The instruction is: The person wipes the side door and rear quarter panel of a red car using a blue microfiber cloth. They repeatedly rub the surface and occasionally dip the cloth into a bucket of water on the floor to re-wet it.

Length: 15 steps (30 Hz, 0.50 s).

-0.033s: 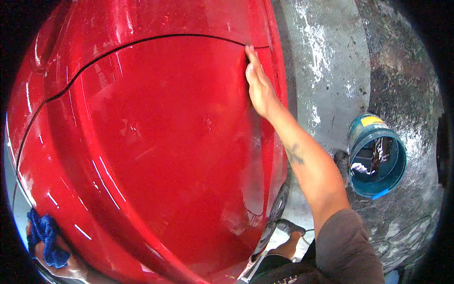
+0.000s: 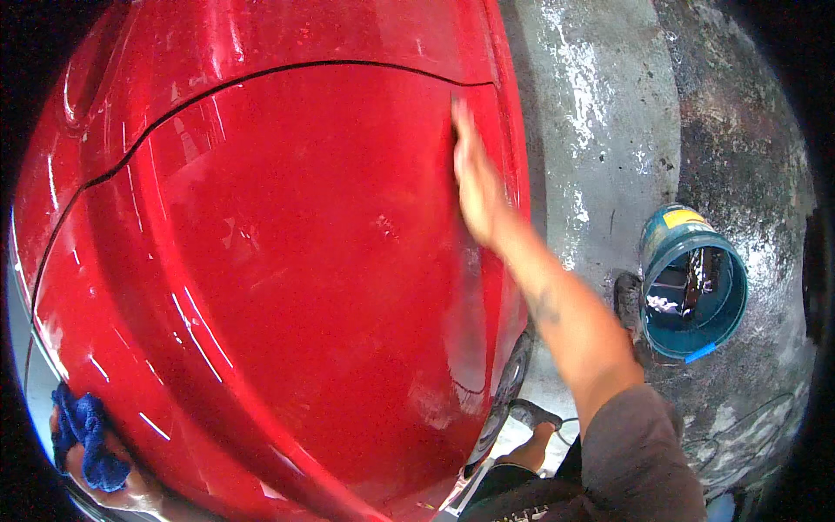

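Observation:
My right hand (image 2: pixel 477 178) lies along the right side of a glossy red car panel (image 2: pixel 313 226), just below its dark curved seam. Its fingers are straight and pressed together, seen edge-on. A thin dark edge shows at the fingertips; what lies under the hand is hidden. At the lower left, my left hand (image 2: pixel 80 461) rests by the panel's rounded edge, closed on a crumpled blue cloth (image 2: pixel 106 470). Some of its fingers are covered by the cloth. A dull, greyish wet smear (image 2: pixel 468 339) runs down the panel below my right hand.
A teal bucket (image 2: pixel 739 300) with dark, reflecting contents stands on the stained concrete floor (image 2: pixel 600 165) to the right. Some dark object (image 2: pixel 626 296) is next to it, partly behind my arm. My foot (image 2: pixel 535 448) shows near a black tyre (image 2: pixel 500 409) below. A thin hose or cord (image 2: pixel 757 426) lies at the lower right.
My right hand has slid slightly down the panel toward me, away from the seam, and is a little blurred. My left hand and the cloth have hardly moved.

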Each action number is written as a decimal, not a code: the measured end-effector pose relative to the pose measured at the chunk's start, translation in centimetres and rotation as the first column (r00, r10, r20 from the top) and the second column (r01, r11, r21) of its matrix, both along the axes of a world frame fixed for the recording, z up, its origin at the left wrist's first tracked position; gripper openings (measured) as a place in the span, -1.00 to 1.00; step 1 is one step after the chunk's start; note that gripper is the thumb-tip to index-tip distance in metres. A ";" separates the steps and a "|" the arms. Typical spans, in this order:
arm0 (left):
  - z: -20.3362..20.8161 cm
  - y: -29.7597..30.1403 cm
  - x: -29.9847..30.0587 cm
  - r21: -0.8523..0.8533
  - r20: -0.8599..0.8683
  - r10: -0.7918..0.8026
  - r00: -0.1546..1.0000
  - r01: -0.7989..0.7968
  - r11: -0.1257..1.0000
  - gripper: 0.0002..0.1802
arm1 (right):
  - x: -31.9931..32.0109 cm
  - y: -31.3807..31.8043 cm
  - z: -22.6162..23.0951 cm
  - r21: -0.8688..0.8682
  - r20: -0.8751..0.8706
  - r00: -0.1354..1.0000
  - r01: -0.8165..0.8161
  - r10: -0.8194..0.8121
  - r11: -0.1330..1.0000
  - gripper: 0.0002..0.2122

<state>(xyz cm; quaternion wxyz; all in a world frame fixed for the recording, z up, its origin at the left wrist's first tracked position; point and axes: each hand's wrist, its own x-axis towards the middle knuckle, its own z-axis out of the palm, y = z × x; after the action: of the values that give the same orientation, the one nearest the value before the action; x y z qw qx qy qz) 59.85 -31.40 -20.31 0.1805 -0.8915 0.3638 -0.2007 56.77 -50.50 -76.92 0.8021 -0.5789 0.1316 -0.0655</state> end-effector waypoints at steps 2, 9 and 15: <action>2.0 -0.6 -1.8 0.059 0.035 0.043 0.998 -0.045 0.997 -0.60 | -11.1 5.5 5.8 0.029 -0.081 0.976 -0.199 0.200 0.980 -0.29; -0.1 1.0 -0.3 0.016 0.026 0.008 1.000 -0.008 1.000 -0.58 | -5.1 1.9 -0.5 -0.145 -0.151 0.981 -0.142 0.120 0.979 -0.38; -0.2 1.0 -0.3 0.032 0.036 0.031 0.999 -0.032 0.999 -0.57 | -17.2 7.6 0.4 -0.226 -0.132 0.952 -0.301 0.277 0.926 -0.35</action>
<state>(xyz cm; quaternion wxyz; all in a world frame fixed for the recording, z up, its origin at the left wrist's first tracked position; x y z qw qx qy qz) 59.55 -30.41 -20.51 0.2047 -0.8902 0.3499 -0.2078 39.58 -42.91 -76.57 0.7182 -0.6886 0.0747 0.0663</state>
